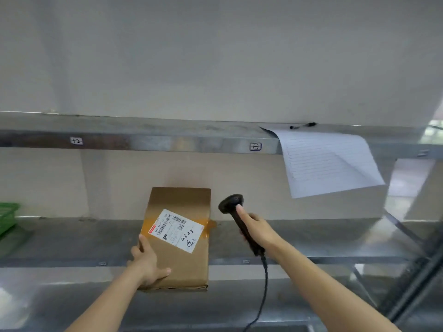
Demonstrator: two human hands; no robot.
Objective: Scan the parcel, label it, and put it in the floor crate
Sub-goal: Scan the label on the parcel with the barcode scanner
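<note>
A brown cardboard parcel is held up in front of the metal shelving, its face turned toward me. A white shipping label with barcodes and handwritten "0325" sits on that face. My left hand grips the parcel's lower left corner. My right hand holds a black corded barcode scanner, its head just right of the parcel and level with the label. The scanner's cable hangs down toward the bottom edge. No floor crate is in view.
A metal shelf runs behind the parcel, with an upper shelf rail tagged "+2" and "+3". A lined paper sheet hangs from the upper shelf at right, with a pen above it. A green basket sits at far left.
</note>
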